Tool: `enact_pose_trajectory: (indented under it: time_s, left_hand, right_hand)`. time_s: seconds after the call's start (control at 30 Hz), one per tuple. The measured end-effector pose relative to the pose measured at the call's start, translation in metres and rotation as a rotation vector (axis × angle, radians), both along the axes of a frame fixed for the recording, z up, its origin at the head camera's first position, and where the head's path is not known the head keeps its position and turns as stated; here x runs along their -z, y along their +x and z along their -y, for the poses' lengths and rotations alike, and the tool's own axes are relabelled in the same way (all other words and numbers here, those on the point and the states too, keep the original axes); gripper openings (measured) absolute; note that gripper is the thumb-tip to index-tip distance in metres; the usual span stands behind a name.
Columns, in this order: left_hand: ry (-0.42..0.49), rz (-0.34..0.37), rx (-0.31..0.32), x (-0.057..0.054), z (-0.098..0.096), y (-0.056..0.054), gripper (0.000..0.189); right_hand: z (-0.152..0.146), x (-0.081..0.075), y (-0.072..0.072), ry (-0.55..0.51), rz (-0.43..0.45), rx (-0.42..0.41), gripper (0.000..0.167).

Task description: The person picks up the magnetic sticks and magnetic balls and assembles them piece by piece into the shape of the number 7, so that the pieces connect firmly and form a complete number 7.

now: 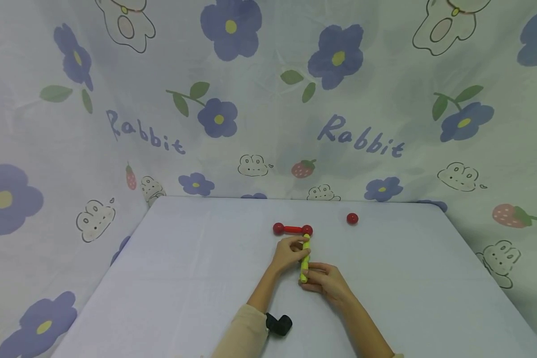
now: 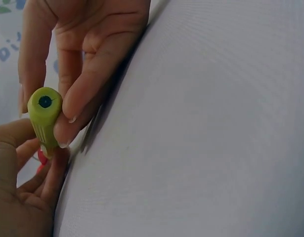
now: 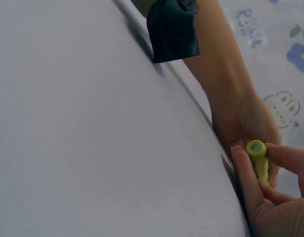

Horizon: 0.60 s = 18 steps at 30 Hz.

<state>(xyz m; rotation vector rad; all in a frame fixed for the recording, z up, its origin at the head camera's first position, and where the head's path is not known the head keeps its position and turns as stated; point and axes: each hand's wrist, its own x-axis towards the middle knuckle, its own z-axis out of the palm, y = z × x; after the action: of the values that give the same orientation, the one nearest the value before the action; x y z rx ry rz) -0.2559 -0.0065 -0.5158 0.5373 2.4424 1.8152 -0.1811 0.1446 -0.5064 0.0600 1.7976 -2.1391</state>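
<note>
A yellow-green rod (image 1: 305, 266) points away from me in the head view, its far end at or very close to a red ball (image 1: 307, 229). My left hand (image 1: 288, 254) pinches the rod's far part. With thumb and fingers, my right hand (image 1: 330, 283) grips the near end. In the left wrist view, that near end of the rod (image 2: 45, 102) shows a dark round spot. A short red rod (image 1: 293, 229) joins this red ball to a second red ball (image 1: 278, 228) on its left. My fingers partly hide the yellow-green rod.
A loose red ball (image 1: 352, 219) lies toward the back right of the white table (image 1: 197, 278). A black wrist camera mount (image 1: 279, 324) sits by the left forearm. Behind the table hangs a patterned cloth (image 1: 268, 99) with flowers and rabbits.
</note>
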Motion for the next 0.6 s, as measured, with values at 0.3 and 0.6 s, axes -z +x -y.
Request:
enact_pose_trajectory:
  time_s: [0.3, 0.6]
  left_hand:
    - [0.026, -0.011, 0.041, -0.041, 0.005, 0.023, 0.032]
    - [0.038, -0.016, 0.048, -0.041, 0.005, 0.022, 0.031]
  right_hand:
    - [0.002, -0.001, -0.001, 0.008, 0.009, -0.005, 0.054]
    - [0.009, 0.000, -0.005, 0.066, 0.013, 0.079, 0.049]
